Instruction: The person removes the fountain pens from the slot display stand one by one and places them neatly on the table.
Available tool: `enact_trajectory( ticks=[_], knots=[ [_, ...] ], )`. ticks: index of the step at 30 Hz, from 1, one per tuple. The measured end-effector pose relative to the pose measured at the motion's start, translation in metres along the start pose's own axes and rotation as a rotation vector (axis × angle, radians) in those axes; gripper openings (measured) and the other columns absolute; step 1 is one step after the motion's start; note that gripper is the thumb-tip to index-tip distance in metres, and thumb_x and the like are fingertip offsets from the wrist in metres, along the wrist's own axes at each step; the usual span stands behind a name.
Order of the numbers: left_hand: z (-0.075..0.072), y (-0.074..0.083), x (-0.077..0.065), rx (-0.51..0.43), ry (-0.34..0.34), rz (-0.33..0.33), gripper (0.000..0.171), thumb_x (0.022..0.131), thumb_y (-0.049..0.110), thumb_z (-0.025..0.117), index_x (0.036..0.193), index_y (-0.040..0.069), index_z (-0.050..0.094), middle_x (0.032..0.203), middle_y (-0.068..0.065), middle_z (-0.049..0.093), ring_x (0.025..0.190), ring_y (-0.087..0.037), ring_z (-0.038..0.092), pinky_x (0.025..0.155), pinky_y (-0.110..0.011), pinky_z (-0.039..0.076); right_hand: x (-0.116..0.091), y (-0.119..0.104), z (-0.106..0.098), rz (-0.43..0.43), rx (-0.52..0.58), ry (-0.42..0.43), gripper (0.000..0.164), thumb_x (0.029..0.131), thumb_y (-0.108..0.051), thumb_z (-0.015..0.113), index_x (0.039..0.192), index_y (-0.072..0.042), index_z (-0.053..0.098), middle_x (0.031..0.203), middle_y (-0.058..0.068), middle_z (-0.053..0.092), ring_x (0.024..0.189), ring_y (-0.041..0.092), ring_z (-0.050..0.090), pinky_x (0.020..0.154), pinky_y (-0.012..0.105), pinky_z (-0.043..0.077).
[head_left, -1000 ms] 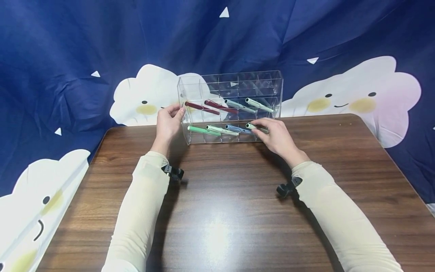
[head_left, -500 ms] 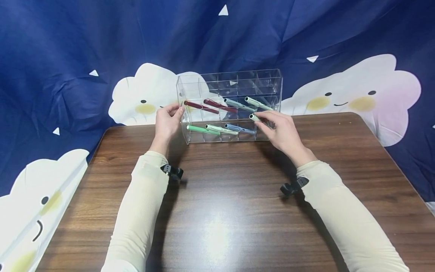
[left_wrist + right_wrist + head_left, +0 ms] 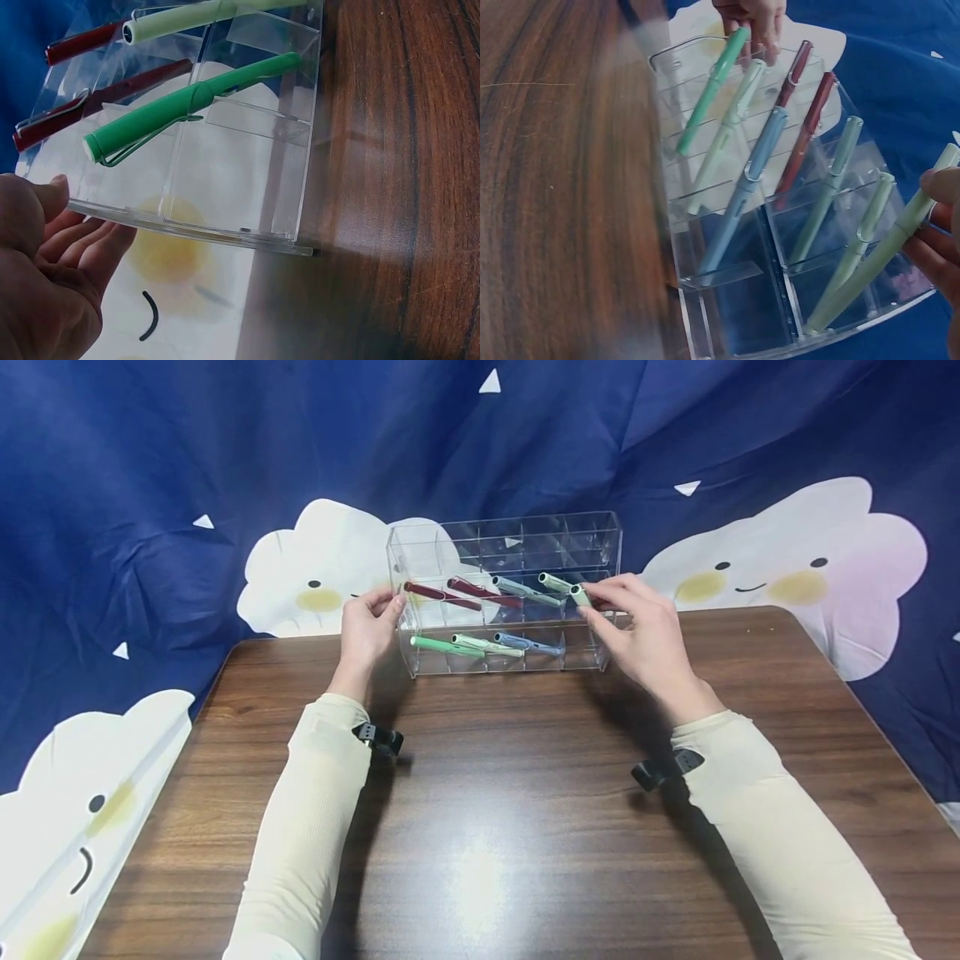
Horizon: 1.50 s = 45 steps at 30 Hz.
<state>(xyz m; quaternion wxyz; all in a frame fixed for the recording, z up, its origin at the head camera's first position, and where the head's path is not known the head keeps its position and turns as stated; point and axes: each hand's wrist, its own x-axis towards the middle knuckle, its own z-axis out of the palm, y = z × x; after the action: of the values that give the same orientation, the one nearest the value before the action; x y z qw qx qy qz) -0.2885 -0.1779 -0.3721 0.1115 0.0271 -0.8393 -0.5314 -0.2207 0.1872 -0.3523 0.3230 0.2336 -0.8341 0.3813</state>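
Note:
A clear acrylic rack [image 3: 498, 524] with tiers of compartments stands at the back of the table. My left hand [image 3: 367, 631] grips the edge of its left side, thumb on one face and fingers on the other. My right hand [image 3: 645, 627] pinches a pale green pen [image 3: 900, 232] near its cap, at the right end of the middle tier. In the right wrist view its lower end reaches into the rack. Two dark red pens [image 3: 442, 597], a grey-blue pen [image 3: 832, 187] and another pale green pen [image 3: 861, 236] lie in that tier. A green pen [image 3: 150, 116], a light green pen [image 3: 487, 646] and a blue pen [image 3: 528, 644] lie in the bottom tier.
The brown wooden table [image 3: 480, 760] stretches in front of the rack. A dark blue curtain [image 3: 450, 435] with white clouds hangs close behind. Black wrist cameras are strapped over both cream sleeves [image 3: 757, 810].
My right hand has lifted the pale green pen from the right of the bottom tier and carried it up and rightward to the middle tier. My left hand keeps its grip.

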Motion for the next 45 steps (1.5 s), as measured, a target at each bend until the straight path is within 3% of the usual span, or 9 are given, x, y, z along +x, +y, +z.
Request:
enact_trajectory(
  ticks=[5, 12, 16, 24, 36, 41, 45],
  knots=[
    [-0.001, 0.000, -0.003, 0.012, -0.003, -0.001, 0.034, 0.109, 0.018, 0.067, 0.135, -0.003, 0.071, 0.125, -0.026, 0.077, 0.114, -0.031, 0.074, 0.088, -0.019, 0.055, 0.000, -0.002, -0.007, 0.032, -0.007, 0.025, 0.028, 0.093, 0.002, 0.082, 0.121, 0.003, 0.079, 0.106, 0.018, 0.079, 0.094, 0.029, 0.075, 0.090, 0.001, 0.050],
    [-0.002, -0.002, -0.002, 0.004, 0.001, 0.011, 0.034, 0.109, 0.017, 0.067, 0.135, -0.004, 0.071, 0.125, -0.027, 0.077, 0.114, -0.031, 0.075, 0.082, -0.014, 0.054, -0.007, -0.001, -0.016, 0.139, 0.020, 0.091, 0.026, 0.092, 0.004, 0.082, 0.118, 0.004, 0.080, 0.106, 0.021, 0.079, 0.092, -0.014, 0.065, 0.086, 0.000, 0.052],
    [-0.001, -0.002, 0.000, 0.008, 0.002, 0.015, 0.035, 0.108, 0.018, 0.068, 0.135, -0.004, 0.071, 0.124, -0.027, 0.077, 0.112, -0.031, 0.075, 0.077, -0.011, 0.052, -0.014, 0.002, -0.019, 0.200, -0.010, 0.119, 0.023, 0.091, 0.003, 0.083, 0.114, 0.005, 0.080, 0.103, 0.024, 0.080, 0.087, -0.023, 0.058, 0.082, -0.001, 0.049],
    [-0.001, -0.003, 0.000, -0.001, 0.000, 0.008, 0.035, 0.109, 0.017, 0.067, 0.136, -0.003, 0.071, 0.126, -0.026, 0.077, 0.116, -0.034, 0.075, 0.082, -0.015, 0.057, -0.029, 0.016, -0.021, 0.285, -0.067, 0.119, 0.021, 0.091, 0.001, 0.082, 0.111, 0.007, 0.079, 0.099, 0.025, 0.079, 0.081, -0.025, 0.053, 0.077, -0.001, 0.045],
    [-0.001, -0.002, 0.000, 0.011, 0.008, 0.010, 0.034, 0.108, 0.018, 0.068, 0.135, -0.003, 0.071, 0.126, -0.026, 0.076, 0.115, -0.033, 0.076, 0.082, -0.014, 0.059, -0.048, 0.034, -0.021, 0.435, -0.169, -0.013, 0.023, 0.095, -0.012, 0.079, 0.112, 0.005, 0.080, 0.096, 0.024, 0.081, 0.070, -0.026, 0.045, 0.069, -0.001, 0.036],
    [-0.001, 0.000, -0.001, 0.005, 0.004, 0.007, 0.035, 0.109, 0.018, 0.067, 0.136, -0.003, 0.071, 0.126, -0.027, 0.076, 0.116, -0.033, 0.075, 0.086, -0.019, 0.059, -0.053, 0.042, -0.019, 0.493, -0.206, -0.067, 0.025, 0.096, -0.015, 0.077, 0.112, 0.005, 0.080, 0.095, 0.023, 0.081, 0.071, -0.013, 0.051, 0.069, 0.005, 0.037],
    [0.000, 0.001, -0.001, 0.000, 0.003, 0.001, 0.035, 0.109, 0.018, 0.067, 0.137, -0.003, 0.070, 0.126, -0.026, 0.077, 0.117, -0.033, 0.075, 0.091, -0.025, 0.059, -0.056, 0.048, -0.017, 0.537, -0.230, -0.099, 0.026, 0.097, -0.015, 0.074, 0.112, 0.005, 0.080, 0.092, 0.021, 0.080, 0.073, 0.007, 0.060, 0.073, 0.017, 0.041]
  ],
)
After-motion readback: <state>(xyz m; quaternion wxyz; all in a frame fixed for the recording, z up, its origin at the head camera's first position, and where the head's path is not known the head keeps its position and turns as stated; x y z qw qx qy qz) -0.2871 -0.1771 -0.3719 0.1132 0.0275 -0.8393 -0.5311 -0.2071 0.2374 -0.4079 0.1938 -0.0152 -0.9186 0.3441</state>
